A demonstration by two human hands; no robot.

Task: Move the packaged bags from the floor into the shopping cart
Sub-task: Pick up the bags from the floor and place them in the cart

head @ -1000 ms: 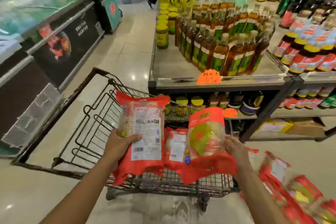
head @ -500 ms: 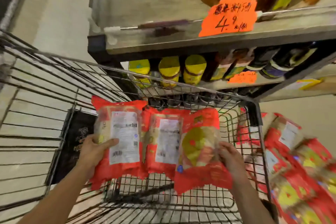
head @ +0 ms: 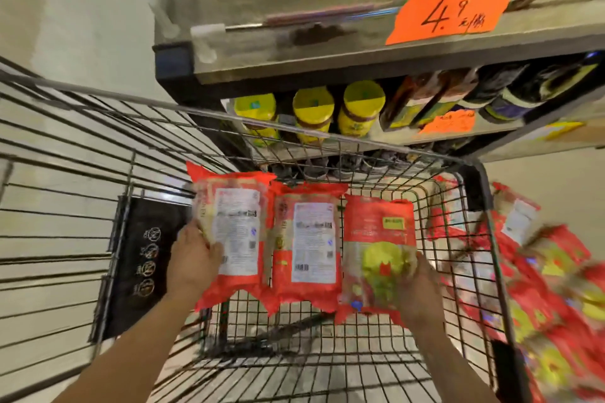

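I hold three red packaged bags side by side inside the wire shopping cart [head: 376, 160], low over its mesh floor. My left hand [head: 193, 262] grips the left bag [head: 237, 232], its white label facing up. My right hand [head: 420, 294] grips the right bag [head: 378, 252], which shows a yellow-green picture. The middle bag [head: 309, 242] is pinched between the two outer ones. More red bags [head: 556, 288] lie in a blurred heap on the floor outside the cart's right wall.
A metal store shelf [head: 327, 52] stands just beyond the cart's far end, with an orange price sign [head: 451, 0] and yellow-lidded jars [head: 312, 111] on its lower level. The cart's folded black child-seat flap [head: 144, 258] is at left. Pale tiled floor [head: 75, 10] lies at left.
Both hands have carried the three bags from above the cart's near rim down into the basket. My view has tilted down and closer to the cart.
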